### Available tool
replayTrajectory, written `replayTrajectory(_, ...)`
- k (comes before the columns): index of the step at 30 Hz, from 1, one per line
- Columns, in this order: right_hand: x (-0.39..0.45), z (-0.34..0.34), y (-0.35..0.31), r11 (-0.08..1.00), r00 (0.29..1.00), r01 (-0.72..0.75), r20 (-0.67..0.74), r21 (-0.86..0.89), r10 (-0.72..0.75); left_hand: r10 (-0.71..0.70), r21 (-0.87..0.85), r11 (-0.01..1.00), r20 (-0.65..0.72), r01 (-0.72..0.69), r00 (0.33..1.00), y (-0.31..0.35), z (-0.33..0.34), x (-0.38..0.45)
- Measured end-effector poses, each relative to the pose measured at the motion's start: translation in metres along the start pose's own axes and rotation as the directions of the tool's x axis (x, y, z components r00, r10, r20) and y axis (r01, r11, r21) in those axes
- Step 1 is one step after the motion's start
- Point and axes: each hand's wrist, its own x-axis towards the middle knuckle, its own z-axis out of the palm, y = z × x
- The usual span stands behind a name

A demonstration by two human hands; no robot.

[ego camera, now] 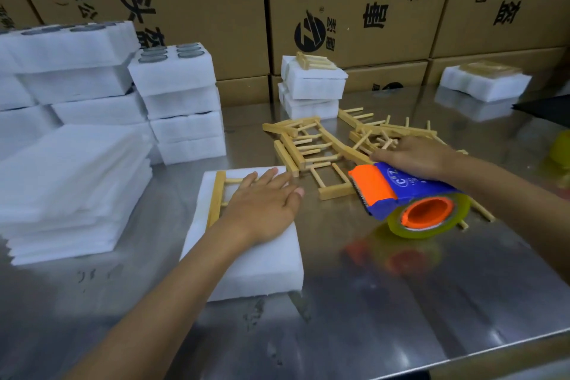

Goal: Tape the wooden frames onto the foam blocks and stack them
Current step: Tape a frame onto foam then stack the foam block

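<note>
A white foam block (262,265) lies on the steel table in front of me. On its top rests a wooden frame (217,197), and my left hand (265,204) presses flat on it, fingers spread, covering most of the frame. My right hand (416,160) grips a blue and orange tape dispenser (410,201) with a yellowish roll, held just above the table to the right of the block. Behind the dispenser lies a loose pile of wooden frames (336,145).
Stacks of white foam blocks (182,102) and foam sheets (71,191) fill the left. Finished blocks with frames (311,83) stand at the back centre, another one (484,80) at the back right. Cardboard boxes (354,9) wall the rear. A yellow tape roll (563,148) sits at the right edge.
</note>
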Motion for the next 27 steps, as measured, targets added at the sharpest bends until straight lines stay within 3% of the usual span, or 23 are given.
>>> replayTrajectory(4, -0.006, -0.006, 0.031, 1.0, 1.0, -0.017, -0.02, -0.025, 0.016, 0.013, 0.033, 0.999, 0.011, -0.014, 1.0, 0.0, -0.001, 0.001)
replayTrajectory(9, -0.002, 0.001, 0.021, 0.993, 0.998, -0.002, -0.057, -0.122, -0.005, -0.008, 0.093, 0.996, 0.117, -0.003, 0.993, 0.006, -0.021, 0.003)
replayTrajectory(11, -0.003, 0.001, 0.021, 0.992, 0.998, 0.016, -0.059, -0.128, -0.024, 0.004, 0.191, 0.982, 0.056, -0.015, 0.998, 0.021, -0.029, 0.008)
replayTrajectory(13, -0.004, 0.001, 0.022, 0.993, 0.998, 0.024, -0.06, -0.116, -0.031, 0.077, 0.223, 0.973, -0.086, -0.056, 0.993, 0.043, -0.03, 0.017)
replayTrajectory(15, -0.006, -0.001, 0.024, 0.994, 0.998, 0.014, -0.066, -0.107, -0.022, 0.074, 0.016, 0.997, -0.175, -0.073, 0.982, 0.064, -0.026, 0.025)
replayTrajectory(18, -0.006, -0.003, 0.03, 0.988, 0.998, 0.037, -0.039, -0.148, -0.043, 0.006, -0.308, 0.951, -0.062, -0.025, 0.998, 0.077, -0.011, 0.038)
replayTrajectory(23, -0.002, 0.001, 0.026, 0.997, 0.999, 0.019, -0.049, -0.074, -0.023, -0.044, -0.623, 0.78, 0.03, 0.053, 0.999, 0.065, 0.004, 0.046)
replayTrajectory(25, -0.002, 0.002, 0.023, 0.994, 0.998, 0.023, -0.05, -0.104, -0.028, -0.071, -0.736, 0.671, 0.057, 0.09, 0.996, 0.061, 0.0, 0.046)
replayTrajectory(27, -0.004, 0.003, 0.018, 0.987, 0.997, 0.025, -0.07, -0.162, -0.037, -0.088, -0.76, 0.64, 0.069, 0.109, 0.994, 0.06, -0.002, 0.047)
